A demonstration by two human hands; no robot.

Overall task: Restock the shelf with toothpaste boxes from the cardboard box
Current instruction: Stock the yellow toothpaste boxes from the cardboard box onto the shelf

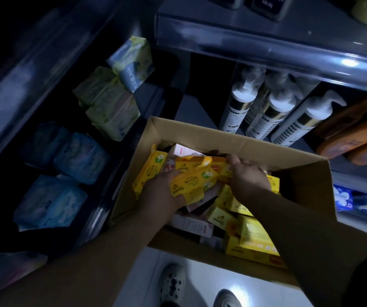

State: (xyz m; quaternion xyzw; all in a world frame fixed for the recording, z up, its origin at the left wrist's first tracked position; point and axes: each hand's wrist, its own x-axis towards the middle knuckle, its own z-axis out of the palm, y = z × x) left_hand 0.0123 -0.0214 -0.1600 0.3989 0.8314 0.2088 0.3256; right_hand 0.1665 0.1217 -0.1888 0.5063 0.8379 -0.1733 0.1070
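Both hands are picking yellow toothpaste boxes out of the cardboard box (244, 141).
In the centre of the frame, the left hand (162, 192) is holding a yellow toothpaste box (194, 181), its grip clamped around the long sides. Just to the right of it, the right hand (248, 176) is curling its grip over the end of a second yellow box (219, 166). Both boxes are sitting on top of many others inside the open carton. In the upper right, white pump bottles (273, 116) are standing under the shelf (244, 43) edge.
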